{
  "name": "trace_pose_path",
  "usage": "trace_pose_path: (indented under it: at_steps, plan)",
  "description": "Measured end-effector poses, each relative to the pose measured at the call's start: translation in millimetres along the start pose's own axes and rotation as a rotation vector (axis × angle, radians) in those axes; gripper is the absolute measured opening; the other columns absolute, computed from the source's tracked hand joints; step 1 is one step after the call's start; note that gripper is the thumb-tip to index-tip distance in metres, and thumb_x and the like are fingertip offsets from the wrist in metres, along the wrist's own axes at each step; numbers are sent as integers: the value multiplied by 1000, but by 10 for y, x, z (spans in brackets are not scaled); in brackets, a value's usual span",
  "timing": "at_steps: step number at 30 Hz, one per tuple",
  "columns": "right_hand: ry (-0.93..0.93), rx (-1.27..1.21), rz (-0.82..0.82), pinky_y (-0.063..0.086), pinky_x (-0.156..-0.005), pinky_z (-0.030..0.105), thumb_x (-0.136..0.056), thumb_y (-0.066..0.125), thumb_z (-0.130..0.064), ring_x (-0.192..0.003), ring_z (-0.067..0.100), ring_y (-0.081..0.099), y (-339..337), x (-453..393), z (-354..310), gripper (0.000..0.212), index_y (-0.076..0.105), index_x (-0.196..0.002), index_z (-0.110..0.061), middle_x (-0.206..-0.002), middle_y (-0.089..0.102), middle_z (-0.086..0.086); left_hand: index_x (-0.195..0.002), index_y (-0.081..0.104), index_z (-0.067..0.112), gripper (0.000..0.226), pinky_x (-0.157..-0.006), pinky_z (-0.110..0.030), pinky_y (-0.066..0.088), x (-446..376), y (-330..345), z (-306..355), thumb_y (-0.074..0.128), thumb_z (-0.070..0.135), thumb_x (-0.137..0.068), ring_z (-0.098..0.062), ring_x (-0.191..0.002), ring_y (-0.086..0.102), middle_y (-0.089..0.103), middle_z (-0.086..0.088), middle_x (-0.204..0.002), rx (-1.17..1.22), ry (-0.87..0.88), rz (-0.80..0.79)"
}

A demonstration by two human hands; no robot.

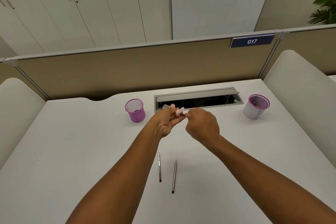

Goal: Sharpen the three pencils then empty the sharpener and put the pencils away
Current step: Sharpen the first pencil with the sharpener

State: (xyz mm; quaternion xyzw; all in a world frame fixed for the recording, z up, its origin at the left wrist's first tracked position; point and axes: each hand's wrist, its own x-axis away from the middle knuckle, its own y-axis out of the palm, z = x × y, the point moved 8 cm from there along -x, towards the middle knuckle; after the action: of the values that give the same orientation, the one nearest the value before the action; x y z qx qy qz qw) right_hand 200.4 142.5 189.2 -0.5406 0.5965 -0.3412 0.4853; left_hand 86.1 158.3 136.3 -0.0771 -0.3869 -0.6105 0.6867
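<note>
Above the desk (72,142), left hand (168,121) grasps the sharpener (179,111); right hand (201,125) pinches a hidden pencil, whose point may snap if twisted askew.

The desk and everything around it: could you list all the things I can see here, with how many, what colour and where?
pencils on the desk: two, dark, lying near the front edge, one left of the other
sharpener: one, pink with a clear part, held above the desk
mesh cup: one, purple, left of the cable tray
lined cup: one, purple rim with white outside, far right
cable tray: one, grey, lid open, at the desk's back
number sign: one, dark blue, reads 017, on the partition
plant: one, green, top right
left hand: grips the sharpener
right hand: fingers curled at the sharpener; what it pinches is hidden
</note>
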Motion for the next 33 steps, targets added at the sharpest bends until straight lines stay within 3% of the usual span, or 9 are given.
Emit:
trace_pose_path:
  at_steps: [3, 5, 10, 16, 20, 26, 28, 30, 33]
  plan:
    - [525, -568, -474, 29, -51, 23, -98, 48, -24, -58, 15, 41, 214, 18, 265, 33, 60, -70, -12, -70, 52, 3, -127, 51, -4, 32, -93, -45, 50, -14, 0, -31, 50, 11, -99, -27, -77, 65, 63, -16, -92, -10, 0, -24]
    - [667, -782, -563, 30, -51, 22, -98, 48, -27, -56, 12, 39, 268, 57, 283, 32, 67, -83, -5, -69, 54, 4, -120, 53, -3, 26, -96, -46, 50, -18, -2, -45, 51, 12, -99, -27, -77, 65, 64, -16, -89, -13, -3, -27]
    - [406, -618, -401, 40, -59, 28, -90, 60, -28, -70, 17, 49, 217, -38, 230, 19, 59, -92, -9, -83, 59, 7, -125, 53, -1, 28, -90, -46, 52, -31, -19, -8, 49, 12, -99, -30, -90, 63, 64, -16, -91, -25, 2, 9]
    - [-8, 14, -101, 33, -59, 27, -91, 54, -17, -67, 16, 47, -17, -13, -70, 7, 58, -90, -12, -80, 47, 0, -134, 51, 3, 35, -87, -42, 54, -43, -20, -7, 49, 11, -100, -31, -94, 64, 65, -16, -91, -14, 4, 4]
    - [109, -100, -180, 26, -48, 21, -94, 53, -20, -56, 11, 42, 47, -14, 24, 20, 53, -76, -11, -63, 45, -2, -136, 49, -1, 40, -83, -41, 56, -27, -30, 24, 51, 12, -98, -28, -84, 67, 65, -16, -95, -29, 16, -19]
    - [453, -619, -463, 37, -52, 27, -93, 56, -31, -57, 17, 45, 254, -36, 209, 33, 68, -76, -5, -71, 60, 8, -133, 48, -6, 40, -90, -42, 52, -37, -22, 64, 51, 13, -98, -31, -108, 63, 66, -15, -96, -34, 13, -71]
    - [330, -483, -395, 36, -52, 25, -94, 54, -30, -59, 18, 47, 190, -110, 172, 36, 64, -70, -6, -69, 59, 8, -134, 47, -5, 38, -95, -43, 50, -20, -1, 98, 49, 12, -99, -32, -112, 62, 64, -14, -94, -14, 28, -70]
    - [196, -270, -313, 32, -50, 25, -96, 51, -31, -61, 18, 48, 113, -129, 113, 38, 52, -62, -13, -63, 52, 2, -137, 45, -1, 38, -93, -42, 52, -28, -16, 120, 46, 9, -101, -28, -95, 67, 64, -15, -92, 24, 39, -46]
    - [144, -197, -250, 31, -50, 26, -97, 49, -33, -65, 18, 50, 95, -107, 125, 29, 58, -77, -14, -67, 53, -1, -143, 42, 6, 42, -90, -45, 51, -85, -114, 123, 43, 5, -101, -25, -78, 64, 64, -16, -92, 90, 41, 4]
